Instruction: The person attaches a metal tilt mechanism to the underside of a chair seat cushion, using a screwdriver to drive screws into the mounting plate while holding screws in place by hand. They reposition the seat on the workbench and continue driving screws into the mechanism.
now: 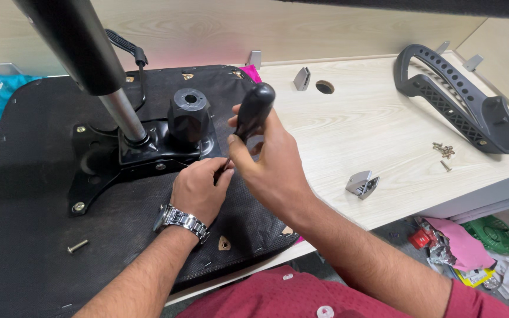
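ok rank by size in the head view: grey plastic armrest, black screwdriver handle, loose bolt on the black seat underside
1. Grey plastic armrest, clearly largest.
2. Black screwdriver handle in the right hand, though it sits nearer the camera.
3. Loose bolt, smallest.

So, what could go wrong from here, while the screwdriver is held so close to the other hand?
1. The left hand steadies the tip of the screwdriver that the right hand grips; a slip might jab the fingers.
2. The loose bolt on the black seat underside could roll off or be forgotten.
3. The small screws lie near the desk edge and might be knocked down into the clutter below.
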